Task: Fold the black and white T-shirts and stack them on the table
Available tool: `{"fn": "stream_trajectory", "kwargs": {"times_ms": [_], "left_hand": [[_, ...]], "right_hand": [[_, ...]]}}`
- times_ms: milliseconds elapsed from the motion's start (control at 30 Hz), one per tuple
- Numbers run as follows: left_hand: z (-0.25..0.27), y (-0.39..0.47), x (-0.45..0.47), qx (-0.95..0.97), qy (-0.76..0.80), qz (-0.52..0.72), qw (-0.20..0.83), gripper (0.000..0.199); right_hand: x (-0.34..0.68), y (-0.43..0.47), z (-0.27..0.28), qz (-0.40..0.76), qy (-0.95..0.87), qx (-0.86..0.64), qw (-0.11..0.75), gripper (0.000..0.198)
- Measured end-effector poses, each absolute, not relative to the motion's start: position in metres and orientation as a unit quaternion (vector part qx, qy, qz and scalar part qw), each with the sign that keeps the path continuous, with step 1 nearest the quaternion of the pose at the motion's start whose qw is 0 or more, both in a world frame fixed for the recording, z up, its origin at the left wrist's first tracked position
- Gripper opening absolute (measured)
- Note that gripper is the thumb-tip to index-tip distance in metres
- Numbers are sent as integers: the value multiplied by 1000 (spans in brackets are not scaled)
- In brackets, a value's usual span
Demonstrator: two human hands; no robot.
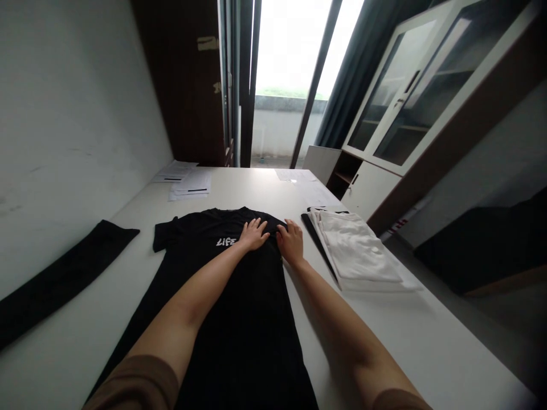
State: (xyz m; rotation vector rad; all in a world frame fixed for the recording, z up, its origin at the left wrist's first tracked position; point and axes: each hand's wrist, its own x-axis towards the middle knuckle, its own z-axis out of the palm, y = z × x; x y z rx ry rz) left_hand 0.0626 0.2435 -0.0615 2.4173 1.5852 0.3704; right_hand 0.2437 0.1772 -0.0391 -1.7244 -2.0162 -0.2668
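A black T-shirt [252,319] lies spread on the white table [239,185], collar toward the far end, with white lettering [226,242] on its chest. My left hand [254,234] rests flat on the upper chest beside the lettering, fingers apart. At the shirt's right shoulder, my right hand [291,242] has bent fingers closed on the sleeve's fabric. That sleeve is mostly hidden by the hand, while the left sleeve [164,233] lies stretched outward. Both forearms cross over the shirt.
Right of the shirt sits a stack of folded white garments [359,247] with black cloth beneath. A long folded black cloth [68,279] lies at left. Papers [192,183] are at the far left, and a sheet [294,175] at the far edge. A glass-door cabinet [397,97] stands beyond.
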Motion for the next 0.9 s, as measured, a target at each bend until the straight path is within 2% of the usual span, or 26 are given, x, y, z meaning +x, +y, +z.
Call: {"fn": "stream_trajectory", "kwargs": {"times_ms": [133,233,300,400,633,900], "left_hand": [[-43,255,-32,784,596,168,47,53],[-30,256,-131,657,733,175,7,48],[-25,246,-193,515,842,159,4,49],[-24,224,-260,451,882,135,26,53],[-41,220,-292,495,852,147,83,28],[-51,224,-303,418,873,233,92,29]], "right_hand": [[238,184,-57,-17,-790,-588,175,38],[237,188,-66,-8,-768,-618,166,42],[236,188,-68,-6,-764,-625,157,43],[235,186,-69,-4,-760,-634,142,45],[232,183,-72,-14,-750,-649,124,48],[238,186,-79,-19,-753,-643,137,48]]}}
